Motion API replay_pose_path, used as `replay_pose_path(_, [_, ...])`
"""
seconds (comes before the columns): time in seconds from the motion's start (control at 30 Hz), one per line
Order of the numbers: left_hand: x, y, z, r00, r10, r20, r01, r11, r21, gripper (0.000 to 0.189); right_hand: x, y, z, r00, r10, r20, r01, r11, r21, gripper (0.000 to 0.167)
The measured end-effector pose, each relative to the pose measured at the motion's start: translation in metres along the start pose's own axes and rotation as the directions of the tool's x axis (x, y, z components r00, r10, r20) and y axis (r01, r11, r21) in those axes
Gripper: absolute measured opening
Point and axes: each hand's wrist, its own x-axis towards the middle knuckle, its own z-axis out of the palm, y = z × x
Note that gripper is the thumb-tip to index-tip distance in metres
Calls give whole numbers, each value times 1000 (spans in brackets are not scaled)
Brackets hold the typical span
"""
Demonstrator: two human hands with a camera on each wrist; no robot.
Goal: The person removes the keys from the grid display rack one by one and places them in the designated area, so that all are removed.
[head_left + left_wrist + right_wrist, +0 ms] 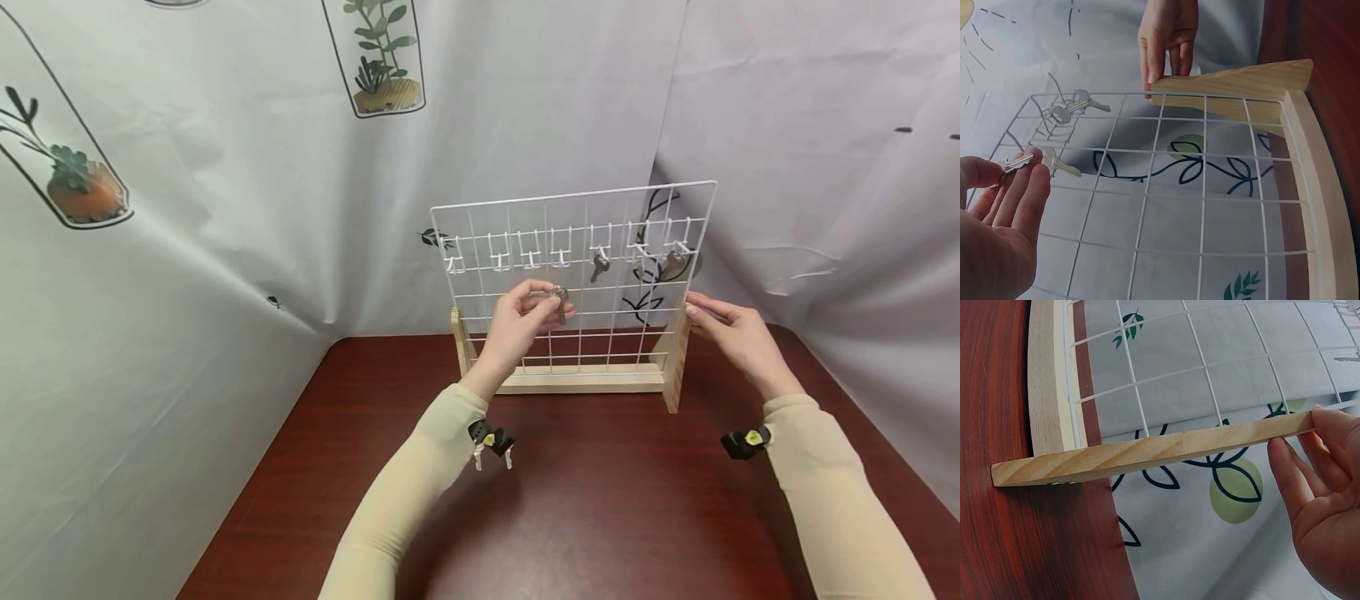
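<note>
In the head view my left hand (525,315) pinches a small metal key (561,305) between thumb and fingers, in front of a white wire grid rack (573,200). The left wrist view shows the pinched key (1017,164) edge-on, its head partly hidden by the fingers. Just beyond the fingertips is another key (1054,161), and further along hang more keys (1079,107). My right hand (731,333) holds the upper end of the rack's right wooden upright (1166,447), thumb on one side and fingers on the other.
White hooks (501,262) line the grid's upper part; a key (600,267) hangs from one, with further keys (677,265) at the right end. Two small keys (508,457) appear below my left wrist, over the dark red table (600,500). White printed curtains (247,167) enclose the table's back and sides.
</note>
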Motion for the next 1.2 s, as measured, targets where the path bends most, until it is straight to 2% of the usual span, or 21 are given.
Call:
replay_pose_path(0.13, [-4,-3,-4,1000,-9,9,9,1000,12,16,-1,-2,0,1000,0,0,0,1000,-2,54])
replay_pose_path(0.37, [-14,-4,-14,998,-61,24,60,998,32,18,-1,-2,-1,1000,20,-6,-20,1000,-12,56])
replay_pose_path(0.63, [-23,-9,-27,992,-118,41,113,987,115,20,0,0,-1,1000,7,-7,-6,1000,25,54])
replay_pose_path(0.8, [-28,-12,-36,983,-179,28,168,961,219,20,-2,-2,0,1000,11,-14,-10,999,34,56])
replay_pose_path(1.03, [-38,-25,-44,965,-256,59,228,928,294,16,-3,-2,-1,1000,18,-8,-17,999,41,59])
replay_pose_path(1.2, [-45,-32,-52,961,-268,64,226,901,371,13,-1,-4,0,999,35,-4,-35,999,12,59])
